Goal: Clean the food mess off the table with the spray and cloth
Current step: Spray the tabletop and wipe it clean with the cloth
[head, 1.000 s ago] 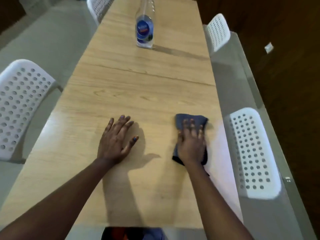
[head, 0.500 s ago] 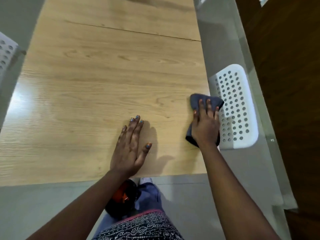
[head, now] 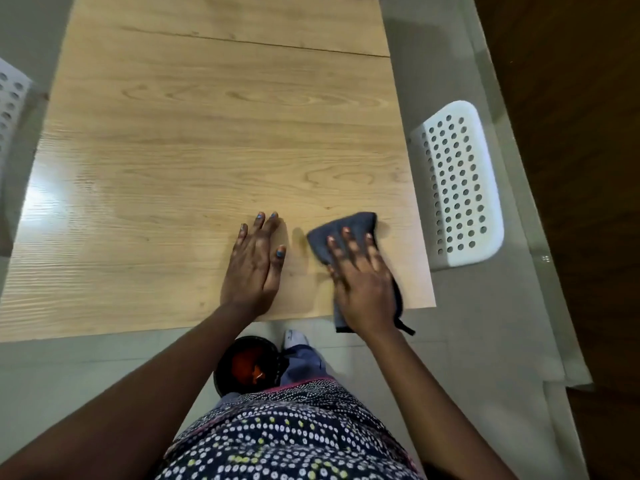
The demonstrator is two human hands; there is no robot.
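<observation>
My right hand (head: 363, 282) presses flat on a dark grey cloth (head: 346, 228) at the near right corner of the light wooden table (head: 194, 161). The cloth's near end hangs over the table's front edge. My left hand (head: 254, 265) lies flat on the tabletop just left of the cloth, fingers together, holding nothing. The spray bottle is out of view. I see no food mess on the visible wood.
A white perforated chair (head: 457, 185) stands close to the table's right side, and another white chair (head: 10, 109) shows at the left edge. A dark round bin (head: 247, 365) with orange scraps sits on the floor below the table's front edge, by my legs.
My view has tilted down, so the spray bottle has left the frame. My right hand slid the cloth out to the right edge, then back left and nearer, so its end overhangs the front edge.
</observation>
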